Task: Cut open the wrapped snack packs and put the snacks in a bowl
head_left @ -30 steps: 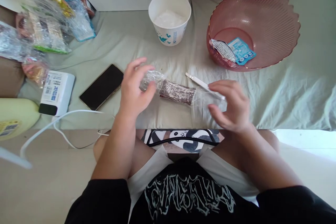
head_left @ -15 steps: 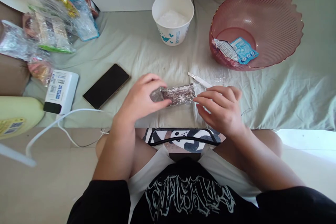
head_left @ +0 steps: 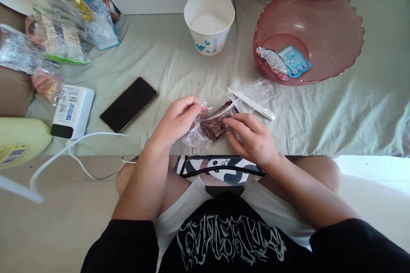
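Note:
A dark brown snack bar (head_left: 217, 123) in a crinkled clear plastic wrapper (head_left: 195, 134) lies near the front edge of the cloth-covered surface. My left hand (head_left: 180, 118) pinches the wrapper at its left end. The fingers of my right hand (head_left: 253, 138) grip the bar's right side. A thin white stick-like tool (head_left: 250, 103) lies just beyond the bar, on loose clear plastic.
A black phone (head_left: 128, 104) and a white charger box (head_left: 73, 111) with a white cable (head_left: 80, 145) lie to the left. A white paper cup (head_left: 209, 21) and a pink ribbed bowl (head_left: 333, 30) holding torn wrappers stand behind. Snack packets (head_left: 57, 38) are piled at far left.
Both hands closed on the wrapped bar and drew it nearer the front edge. The bar turned from lying crosswise to angled, and the wrapper bunched at its left end.

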`<state>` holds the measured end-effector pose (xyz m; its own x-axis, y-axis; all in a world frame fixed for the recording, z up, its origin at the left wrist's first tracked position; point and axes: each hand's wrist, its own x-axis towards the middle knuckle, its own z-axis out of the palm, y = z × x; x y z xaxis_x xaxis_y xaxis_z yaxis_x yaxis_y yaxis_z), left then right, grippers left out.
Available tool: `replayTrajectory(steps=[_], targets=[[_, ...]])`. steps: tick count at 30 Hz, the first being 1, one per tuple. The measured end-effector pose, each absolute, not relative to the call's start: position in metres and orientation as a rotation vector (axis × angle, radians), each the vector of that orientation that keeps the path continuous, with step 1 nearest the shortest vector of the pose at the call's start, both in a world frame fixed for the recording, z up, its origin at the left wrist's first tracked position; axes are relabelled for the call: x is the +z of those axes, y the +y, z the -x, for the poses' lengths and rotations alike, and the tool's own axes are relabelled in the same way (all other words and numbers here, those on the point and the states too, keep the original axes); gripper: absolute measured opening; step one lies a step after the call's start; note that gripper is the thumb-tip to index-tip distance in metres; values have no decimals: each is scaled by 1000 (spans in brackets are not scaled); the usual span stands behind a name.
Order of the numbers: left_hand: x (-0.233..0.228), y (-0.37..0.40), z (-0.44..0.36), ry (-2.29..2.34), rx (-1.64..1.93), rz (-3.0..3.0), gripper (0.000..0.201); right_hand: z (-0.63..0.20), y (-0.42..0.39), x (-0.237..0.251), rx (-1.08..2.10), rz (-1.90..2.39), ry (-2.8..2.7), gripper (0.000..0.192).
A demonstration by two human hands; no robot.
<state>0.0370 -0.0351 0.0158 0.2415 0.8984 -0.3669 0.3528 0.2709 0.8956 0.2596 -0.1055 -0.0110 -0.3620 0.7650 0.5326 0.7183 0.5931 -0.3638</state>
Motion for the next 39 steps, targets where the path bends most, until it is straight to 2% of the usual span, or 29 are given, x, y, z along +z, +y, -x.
replayTrajectory(steps=[3,5,9,11,16,18,22,28,32,39], targets=[[16,-34,-38,1295,514,-1056,23,-253,-108,-15,132,1228,-2235,38],[17,-33,-39,1259,473,-966,20,-253,-109,-16,96,1249,-2301,41],[18,-30,-39,1292,491,-914,18,-259,-109,-13,-84,1295,-2263,17],[19,-28,-39,1327,489,-937,17,-261,-109,-11,-100,1260,-2245,12],[21,-26,-40,1348,447,-1023,17,-261,-107,-10,25,1232,-2275,17],[23,-26,-41,1348,452,-1025,17,-261,-106,-12,-19,1287,-2258,22],[25,-24,-43,1370,447,-1037,19,-263,-104,-8,-83,1232,-2297,18],[24,-23,-41,1359,517,-976,15,-271,-108,1,154,990,-2447,26],[24,-24,-42,1304,460,-980,18,-269,-110,-3,101,1138,-2349,23],[30,-26,-47,1252,397,-971,17,-265,-104,-7,42,1269,-2369,37]])
